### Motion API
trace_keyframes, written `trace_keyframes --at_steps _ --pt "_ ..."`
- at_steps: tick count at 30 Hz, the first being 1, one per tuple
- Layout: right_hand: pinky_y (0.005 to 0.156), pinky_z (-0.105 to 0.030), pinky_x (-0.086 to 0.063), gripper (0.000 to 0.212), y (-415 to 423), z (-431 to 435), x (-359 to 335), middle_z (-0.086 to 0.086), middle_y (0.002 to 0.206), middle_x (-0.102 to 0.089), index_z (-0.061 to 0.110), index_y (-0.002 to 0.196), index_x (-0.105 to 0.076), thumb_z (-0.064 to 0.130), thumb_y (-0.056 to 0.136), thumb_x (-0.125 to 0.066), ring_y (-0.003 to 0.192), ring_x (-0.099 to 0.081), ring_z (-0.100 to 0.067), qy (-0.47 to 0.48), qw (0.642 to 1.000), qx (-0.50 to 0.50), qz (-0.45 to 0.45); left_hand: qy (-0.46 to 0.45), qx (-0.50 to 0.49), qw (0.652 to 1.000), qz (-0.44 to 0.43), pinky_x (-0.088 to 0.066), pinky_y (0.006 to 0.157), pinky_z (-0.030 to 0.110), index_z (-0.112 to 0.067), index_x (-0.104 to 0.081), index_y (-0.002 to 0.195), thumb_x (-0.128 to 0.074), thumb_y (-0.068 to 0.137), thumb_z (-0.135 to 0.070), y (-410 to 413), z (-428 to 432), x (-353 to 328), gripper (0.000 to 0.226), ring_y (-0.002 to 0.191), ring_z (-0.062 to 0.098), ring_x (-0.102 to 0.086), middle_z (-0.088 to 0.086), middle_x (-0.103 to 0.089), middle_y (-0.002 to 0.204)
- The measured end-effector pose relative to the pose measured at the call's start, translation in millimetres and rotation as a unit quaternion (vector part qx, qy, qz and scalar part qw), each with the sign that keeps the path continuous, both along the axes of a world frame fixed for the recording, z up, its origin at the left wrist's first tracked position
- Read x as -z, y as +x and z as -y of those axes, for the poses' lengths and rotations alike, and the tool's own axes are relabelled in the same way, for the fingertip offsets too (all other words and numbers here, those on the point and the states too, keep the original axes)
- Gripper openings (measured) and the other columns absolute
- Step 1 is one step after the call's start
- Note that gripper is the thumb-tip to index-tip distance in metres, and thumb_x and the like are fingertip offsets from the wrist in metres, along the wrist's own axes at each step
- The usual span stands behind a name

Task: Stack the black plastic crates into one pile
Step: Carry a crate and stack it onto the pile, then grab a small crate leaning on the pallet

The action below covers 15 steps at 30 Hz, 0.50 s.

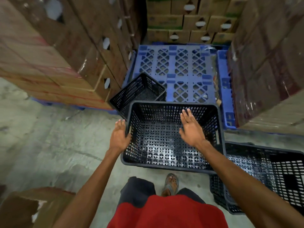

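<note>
A large black perforated crate [164, 155] stands upright and empty right in front of me on the floor. My left hand [119, 136] hovers open beside its left rim, fingers spread, holding nothing. My right hand [191, 127] is open above the crate's inside, palm down. A smaller-looking black crate [139, 91] sits tilted behind it, at the corner of the blue pallet. A third black crate [266, 175] lies at the lower right, partly under my right forearm.
A blue plastic pallet [179, 66] lies on the floor ahead. Tall stacks of cardboard boxes [69, 46] wall in the left, right [269, 60] and back. A torn cardboard box [28, 208] sits at the lower left. My sandalled foot [171, 183] is near the crate.
</note>
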State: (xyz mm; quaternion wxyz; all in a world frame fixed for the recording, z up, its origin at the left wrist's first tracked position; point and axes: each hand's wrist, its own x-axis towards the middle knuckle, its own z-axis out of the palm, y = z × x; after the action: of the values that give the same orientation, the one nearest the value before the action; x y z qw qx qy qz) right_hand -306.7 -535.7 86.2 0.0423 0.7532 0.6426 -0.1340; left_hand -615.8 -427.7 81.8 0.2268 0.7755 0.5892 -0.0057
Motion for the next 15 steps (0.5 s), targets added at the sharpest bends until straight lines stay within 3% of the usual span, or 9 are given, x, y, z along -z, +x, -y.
trace_keyframes --at_steps 8,15 --pt "0.124 -0.040 -0.011 0.070 -24 -102 -41 -0.010 0.165 0.000 0.005 0.156 -0.007 0.034 0.100 -0.037 0.153 0.007 -0.027 0.062 0.996 -0.035 -0.049 0.010 -0.139 0.988 0.066 -0.022 0.121 0.035 -0.005 -0.029 0.153 -0.058 0.093 -0.020 -39 -62 -37 0.068 0.150 0.028 -0.027 0.016 -0.028 0.161" --pt "0.122 -0.039 -0.020 0.068 -26 -209 -44 -0.007 0.166 -0.005 0.009 0.156 -0.010 0.035 0.101 -0.039 0.153 0.005 -0.024 0.057 0.994 -0.028 -0.086 -0.011 -0.210 0.973 0.096 -0.035 0.115 0.037 -0.004 -0.039 0.149 -0.061 0.092 -0.016 -60 -131 -28 0.063 0.137 0.032 -0.048 0.017 -0.047 0.150"
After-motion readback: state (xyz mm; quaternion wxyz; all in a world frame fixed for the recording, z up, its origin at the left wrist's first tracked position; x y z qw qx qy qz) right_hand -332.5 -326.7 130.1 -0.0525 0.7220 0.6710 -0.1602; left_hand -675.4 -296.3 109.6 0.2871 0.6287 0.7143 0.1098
